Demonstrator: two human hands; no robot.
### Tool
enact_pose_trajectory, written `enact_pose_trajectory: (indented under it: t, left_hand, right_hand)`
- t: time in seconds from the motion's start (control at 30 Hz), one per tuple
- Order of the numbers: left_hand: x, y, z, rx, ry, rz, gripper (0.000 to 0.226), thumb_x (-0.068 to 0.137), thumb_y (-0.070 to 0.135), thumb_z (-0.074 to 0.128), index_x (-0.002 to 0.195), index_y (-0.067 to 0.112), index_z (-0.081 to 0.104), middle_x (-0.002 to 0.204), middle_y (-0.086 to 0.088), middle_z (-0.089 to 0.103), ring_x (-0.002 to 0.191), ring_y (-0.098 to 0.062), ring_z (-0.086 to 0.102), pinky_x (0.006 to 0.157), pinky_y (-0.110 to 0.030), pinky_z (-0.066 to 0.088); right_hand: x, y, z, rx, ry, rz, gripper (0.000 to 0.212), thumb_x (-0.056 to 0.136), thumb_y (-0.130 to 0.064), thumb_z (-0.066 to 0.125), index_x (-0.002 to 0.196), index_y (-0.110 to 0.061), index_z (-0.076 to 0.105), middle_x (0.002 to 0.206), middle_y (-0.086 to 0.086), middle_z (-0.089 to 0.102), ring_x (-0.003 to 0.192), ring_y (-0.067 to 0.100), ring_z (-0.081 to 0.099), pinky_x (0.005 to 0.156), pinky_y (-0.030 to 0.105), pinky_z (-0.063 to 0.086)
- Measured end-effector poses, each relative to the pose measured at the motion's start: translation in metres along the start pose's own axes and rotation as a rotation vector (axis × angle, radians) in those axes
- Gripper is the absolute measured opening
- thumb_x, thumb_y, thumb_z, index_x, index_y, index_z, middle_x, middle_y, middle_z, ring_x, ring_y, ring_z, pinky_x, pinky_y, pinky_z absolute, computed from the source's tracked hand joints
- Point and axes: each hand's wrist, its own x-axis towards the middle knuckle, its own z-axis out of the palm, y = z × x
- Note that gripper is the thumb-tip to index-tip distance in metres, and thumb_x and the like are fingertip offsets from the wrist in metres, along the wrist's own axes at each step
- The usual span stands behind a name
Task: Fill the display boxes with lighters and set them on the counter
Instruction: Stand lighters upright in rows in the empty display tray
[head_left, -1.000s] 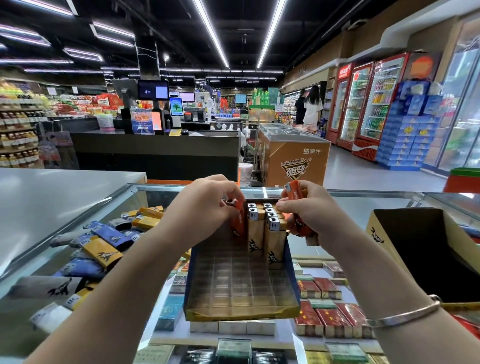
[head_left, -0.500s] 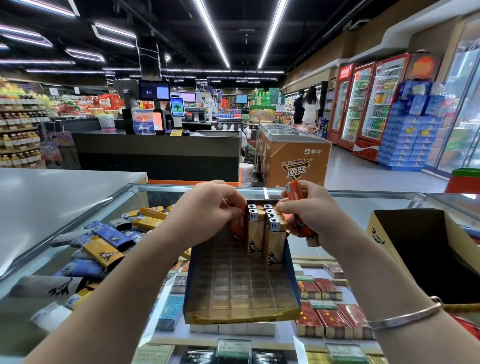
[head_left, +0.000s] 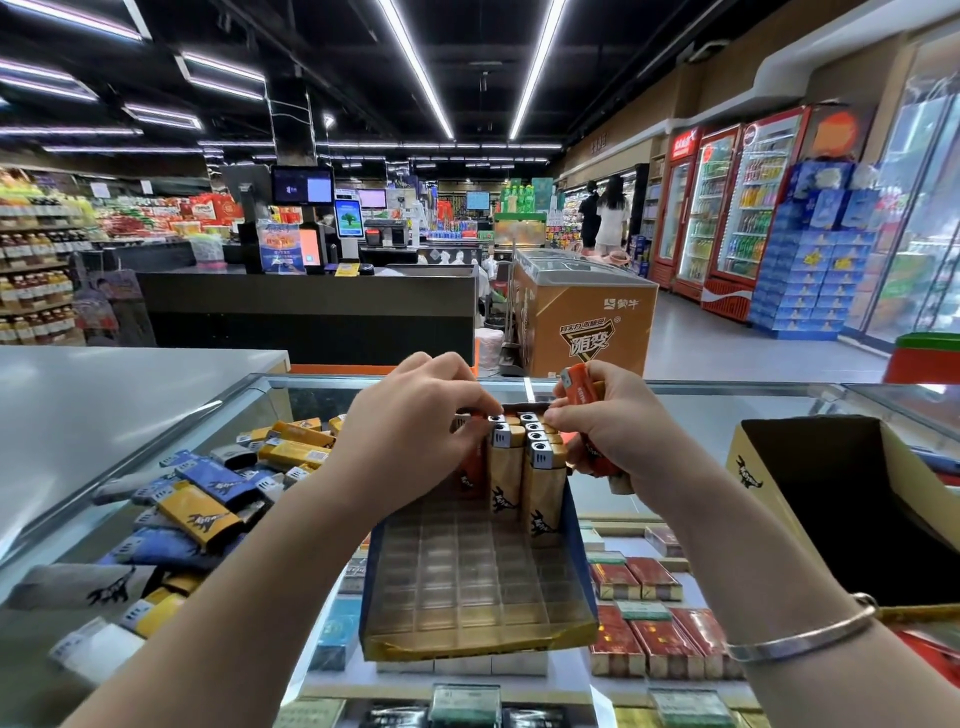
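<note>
A display box (head_left: 467, 587) with a clear gridded tray lies on the glass counter, blue walls at its sides. Several gold lighters (head_left: 524, 467) stand upright in its far right cells. My left hand (head_left: 410, 431) pinches an orange lighter (head_left: 471, 470) by its top, standing in a cell just left of the gold ones. My right hand (head_left: 613, 426) grips a bundle of orange lighters (head_left: 584, 395) beside the box's far right corner. A pile of loose lighters (head_left: 208, 499), blue, yellow and grey, lies on the counter to the left.
An open cardboard box (head_left: 857, 499) stands on the counter at the right. Cigarette packs (head_left: 654, 613) fill the case under the glass. A grey counter top (head_left: 104, 395) adjoins at left. Beyond are checkout desks, a freezer chest (head_left: 582, 312) and drink fridges.
My left hand has lowered the orange lighter into a cell of the box, next to the gold ones. My right hand has stayed in place with its bundle.
</note>
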Motion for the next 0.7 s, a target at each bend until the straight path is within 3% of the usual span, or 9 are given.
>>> enact_pose_trajectory:
  t: [0.17,0.33,0.53,0.7]
  left_hand:
    - [-0.001,0.004,0.001,-0.030,-0.023,0.016,0.019,0.085,0.039,0.058,0.097,0.032,0.071,0.088,0.017,0.061,0.088,-0.005,0.046,0.068,-0.030,0.047]
    - [-0.002,0.006,0.006,0.002,-0.048,-0.031,0.022,0.079,0.044,0.066,0.096,0.030,0.065,0.079,0.019,0.056,0.082,-0.004,0.050,0.065,-0.025,0.045]
    - [-0.001,0.011,0.011,-0.216,-0.080,-0.156,0.016,0.078,0.036,0.071,0.084,0.031,0.057,0.073,0.018,0.058,0.071,-0.002,0.057,0.063,-0.024,0.049]
    - [0.003,0.009,0.011,-0.462,-0.080,-0.214,0.021,0.082,0.028,0.067,0.101,0.028,0.058,0.089,0.013,0.060,0.077,-0.003,0.061,0.065,-0.019,0.053]
  right_hand:
    - [-0.001,-0.001,0.001,-0.016,0.004,-0.006,0.028,0.082,-0.009,0.068,0.104,-0.017,0.053,0.091,0.007,0.057,0.074,0.020,0.059,0.043,0.015,0.044]
    - [-0.002,-0.001,0.001,-0.027,0.001,-0.008,0.029,0.083,-0.009,0.068,0.104,-0.018,0.051,0.093,0.008,0.056,0.076,0.020,0.059,0.041,0.015,0.044]
    - [-0.001,-0.001,0.001,-0.022,0.019,-0.002,0.030,0.083,-0.009,0.067,0.107,-0.016,0.052,0.092,0.009,0.056,0.070,0.020,0.058,0.042,0.017,0.045]
    - [0.000,-0.001,0.001,-0.021,0.016,-0.001,0.030,0.083,-0.008,0.067,0.108,-0.014,0.053,0.091,0.011,0.057,0.062,0.019,0.057,0.041,0.017,0.044]
